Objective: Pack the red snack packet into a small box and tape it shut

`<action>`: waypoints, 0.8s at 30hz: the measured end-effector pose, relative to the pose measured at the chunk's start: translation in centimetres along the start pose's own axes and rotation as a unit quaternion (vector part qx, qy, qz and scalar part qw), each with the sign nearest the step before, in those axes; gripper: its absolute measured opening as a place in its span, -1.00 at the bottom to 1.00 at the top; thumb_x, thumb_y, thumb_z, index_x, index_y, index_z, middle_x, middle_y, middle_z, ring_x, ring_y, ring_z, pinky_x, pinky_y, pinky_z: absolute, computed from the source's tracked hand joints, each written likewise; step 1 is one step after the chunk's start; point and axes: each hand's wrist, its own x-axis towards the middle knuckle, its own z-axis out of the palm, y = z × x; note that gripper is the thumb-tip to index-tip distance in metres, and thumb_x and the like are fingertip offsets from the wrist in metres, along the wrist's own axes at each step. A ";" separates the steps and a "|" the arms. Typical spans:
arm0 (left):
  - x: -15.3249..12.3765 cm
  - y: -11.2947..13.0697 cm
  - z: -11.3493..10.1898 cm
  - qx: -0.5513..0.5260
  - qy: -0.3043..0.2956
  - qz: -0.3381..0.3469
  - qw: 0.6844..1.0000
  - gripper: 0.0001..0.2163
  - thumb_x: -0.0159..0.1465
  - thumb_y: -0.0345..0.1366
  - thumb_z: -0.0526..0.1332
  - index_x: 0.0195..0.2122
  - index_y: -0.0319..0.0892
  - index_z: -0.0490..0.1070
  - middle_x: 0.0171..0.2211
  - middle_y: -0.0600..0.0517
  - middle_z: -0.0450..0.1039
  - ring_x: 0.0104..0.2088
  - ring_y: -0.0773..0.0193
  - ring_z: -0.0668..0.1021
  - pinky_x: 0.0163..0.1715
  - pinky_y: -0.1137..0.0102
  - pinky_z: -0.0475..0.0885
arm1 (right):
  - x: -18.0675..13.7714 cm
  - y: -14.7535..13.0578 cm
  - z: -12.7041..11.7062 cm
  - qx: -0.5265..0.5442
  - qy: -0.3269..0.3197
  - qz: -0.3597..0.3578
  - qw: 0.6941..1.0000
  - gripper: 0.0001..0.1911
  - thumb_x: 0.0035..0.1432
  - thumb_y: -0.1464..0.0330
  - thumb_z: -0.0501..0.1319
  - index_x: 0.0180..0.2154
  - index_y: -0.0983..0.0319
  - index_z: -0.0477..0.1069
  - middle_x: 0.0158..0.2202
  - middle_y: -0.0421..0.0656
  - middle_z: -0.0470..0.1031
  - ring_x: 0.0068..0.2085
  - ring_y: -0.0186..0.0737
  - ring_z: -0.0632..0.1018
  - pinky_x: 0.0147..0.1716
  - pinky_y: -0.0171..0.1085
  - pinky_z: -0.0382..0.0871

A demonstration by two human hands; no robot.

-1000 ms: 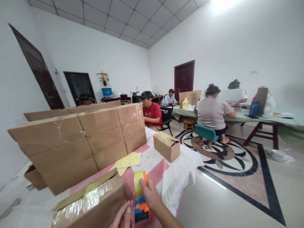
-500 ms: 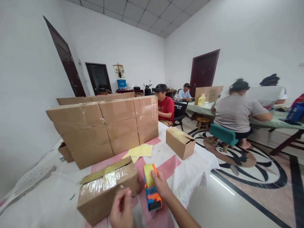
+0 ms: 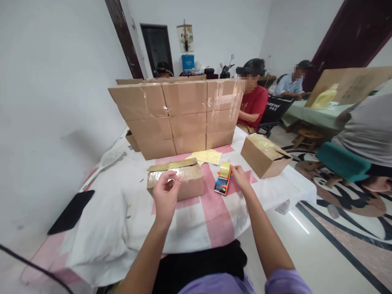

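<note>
A small cardboard box (image 3: 191, 185) with shiny tape on its top stands in front of me, one top flap edge slightly raised. My left hand (image 3: 167, 188) is at its near upper side, thumb and fingertips pinched together; whatever lies between them is too small to make out. To the right of the box is an orange and blue tape dispenser (image 3: 223, 182) carrying a yellowish roll. My right hand (image 3: 240, 177) grips the dispenser by its right side near the roll, fingers closed.
Stacked cardboard boxes (image 3: 190, 118) form a wall at the table's back. Another taped box (image 3: 266, 157) sits at the right edge, yellow papers (image 3: 206, 157) in the middle. A white plastic fly swatter (image 3: 105, 163) and a black tablet-like slab (image 3: 72, 212) lie left. Co-workers sit beyond.
My view has tilted down and turned right, bringing my forearms and lap into sight. My left hand now overlaps the box's front. The right hand stays at the dispenser.
</note>
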 end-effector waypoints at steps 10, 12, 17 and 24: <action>-1.1 2.3 -0.2 0.024 -0.102 -0.023 0.994 -0.81 0.14 -0.15 0.42 -0.37 -0.15 0.54 -0.49 0.11 0.46 -0.62 0.44 0.32 -0.62 0.48 0.22 | -12.6 -9.9 4.6 -0.003 -0.249 -0.319 0.915 -0.84 0.23 0.26 0.23 -0.33 0.20 0.49 -0.38 -0.20 0.51 -0.33 -0.26 0.47 -0.31 -0.29 0.30; -0.9 2.8 -0.5 0.016 -0.096 -0.026 0.995 -0.81 0.10 -0.17 0.44 -0.41 -0.16 0.54 -0.48 0.10 0.47 -0.58 0.42 0.35 -0.58 0.48 0.25 | -13.4 -10.2 5.1 0.008 -0.248 -0.316 0.916 -0.78 0.27 0.31 0.17 -0.42 0.21 0.44 -0.44 -0.22 0.47 -0.39 -0.29 0.43 -0.37 -0.31 0.25; 0.7 4.6 -1.8 -0.044 -0.151 -0.105 0.982 -0.69 -0.08 -0.27 0.52 -0.60 -0.18 0.36 -0.56 0.15 0.32 -0.51 0.42 0.34 -0.52 0.51 0.23 | -13.6 -10.5 4.4 -0.003 -0.288 -0.323 0.901 -0.74 0.29 0.32 0.14 -0.47 0.21 0.30 -0.50 -0.28 0.32 -0.44 -0.35 0.33 -0.44 -0.34 0.16; 1.6 6.8 -2.0 -0.106 -0.234 -0.203 0.945 -0.56 -0.05 -0.30 0.49 -0.60 -0.17 0.13 -0.55 0.19 0.15 -0.56 0.49 0.23 -0.55 0.52 0.18 | -13.4 -11.1 4.9 0.048 -0.359 -0.253 0.897 -0.73 0.27 0.25 0.14 -0.46 0.21 0.28 -0.52 -0.29 0.28 -0.47 -0.38 0.27 -0.49 -0.36 0.11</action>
